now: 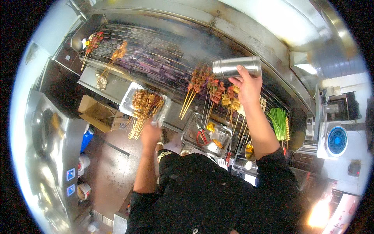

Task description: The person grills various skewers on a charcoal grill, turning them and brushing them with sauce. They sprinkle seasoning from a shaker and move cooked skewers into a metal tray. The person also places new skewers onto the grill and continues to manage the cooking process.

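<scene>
My right hand (249, 84) grips a stainless-steel canister (236, 66) tipped on its side above the charcoal grill (155, 55). Meat skewers (198, 77) lie on the grill just left of and below it. My left hand (151, 134) is blurred beside the bare stick ends of a thick bunch of browned meat skewers (146, 102). That bunch rests over a metal tray (127, 101) at the grill's front edge. Whether the left fingers hold any sticks cannot be made out.
A steel tray (190, 133) holds red-handled scissors (201, 137) near my body. Green chives (277, 124) lie at the grill's right end. More skewers (95, 42) sit at its far left. A cardboard box (98, 112) stands below left; a fan (336, 141) is at right.
</scene>
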Demonstrator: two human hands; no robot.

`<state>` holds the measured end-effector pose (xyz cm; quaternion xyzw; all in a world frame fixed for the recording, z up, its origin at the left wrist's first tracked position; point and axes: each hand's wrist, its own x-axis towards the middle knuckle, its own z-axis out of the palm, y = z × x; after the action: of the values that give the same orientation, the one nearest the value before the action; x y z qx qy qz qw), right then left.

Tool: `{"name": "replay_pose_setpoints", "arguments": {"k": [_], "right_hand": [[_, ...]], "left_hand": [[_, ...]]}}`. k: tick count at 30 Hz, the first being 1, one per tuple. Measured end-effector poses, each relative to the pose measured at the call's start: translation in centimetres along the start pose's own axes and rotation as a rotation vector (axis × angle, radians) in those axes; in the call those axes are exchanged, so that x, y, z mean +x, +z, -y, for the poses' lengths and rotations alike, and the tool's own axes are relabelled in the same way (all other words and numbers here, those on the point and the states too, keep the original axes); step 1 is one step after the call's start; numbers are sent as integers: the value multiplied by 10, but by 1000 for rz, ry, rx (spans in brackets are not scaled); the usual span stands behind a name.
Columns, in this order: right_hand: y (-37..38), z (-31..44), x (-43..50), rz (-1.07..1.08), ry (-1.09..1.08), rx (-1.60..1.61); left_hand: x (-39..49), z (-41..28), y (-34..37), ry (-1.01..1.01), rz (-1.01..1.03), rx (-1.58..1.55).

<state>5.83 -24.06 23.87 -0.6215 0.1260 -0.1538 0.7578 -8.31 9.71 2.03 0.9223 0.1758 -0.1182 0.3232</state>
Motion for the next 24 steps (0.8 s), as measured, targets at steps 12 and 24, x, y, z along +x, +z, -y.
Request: {"name": "replay_pose_setpoints", "arguments": {"k": [12,24], "right_hand": [[37,30,57,112,-421,-99],[54,35,25,-118,-457,-44]], "left_hand": [[69,-122,81,492,45,146],[101,-73,37,-256,1433,-1408]]}}
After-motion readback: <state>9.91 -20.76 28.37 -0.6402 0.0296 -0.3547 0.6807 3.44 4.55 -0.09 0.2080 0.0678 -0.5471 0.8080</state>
